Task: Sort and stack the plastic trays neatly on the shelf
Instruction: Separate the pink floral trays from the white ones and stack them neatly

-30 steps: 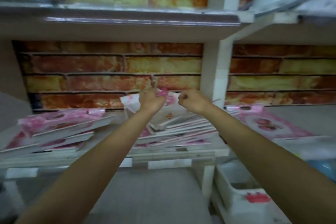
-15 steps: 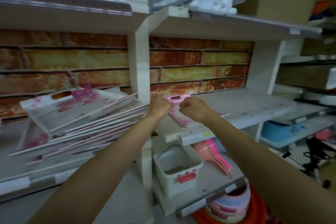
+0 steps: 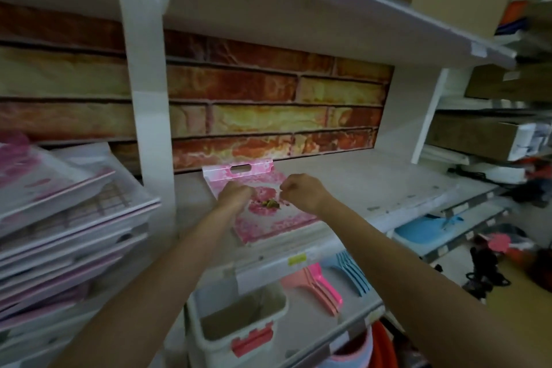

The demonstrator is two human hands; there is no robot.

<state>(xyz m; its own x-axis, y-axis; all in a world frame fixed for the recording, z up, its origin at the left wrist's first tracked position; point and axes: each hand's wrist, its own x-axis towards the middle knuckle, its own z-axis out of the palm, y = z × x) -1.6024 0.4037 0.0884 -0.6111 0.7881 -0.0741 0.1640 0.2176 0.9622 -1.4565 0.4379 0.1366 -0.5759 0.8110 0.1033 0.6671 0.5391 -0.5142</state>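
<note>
A pink floral plastic tray [image 3: 265, 227] with a cut-out handle at its far end lies flat on the white shelf board [image 3: 373, 185] of the right bay. My left hand [image 3: 235, 195] is curled over the tray's left edge and my right hand [image 3: 302, 192] over its right edge; the fingertips are hidden under the knuckles. A slanting pile of similar pink and white trays [image 3: 71, 218] fills the left bay, leaning and uneven.
A white upright post [image 3: 149, 104] separates the two bays, with a brick-pattern back wall behind. Below sit a white bin with a red latch [image 3: 236, 326], pink scoops [image 3: 322, 284] and blue scoops [image 3: 352, 272]. Boxes and more shelves stand at right.
Both hands carried one pink tray from the left pile into the right bay and lowered it flat onto the shelf. My view swung right and down.
</note>
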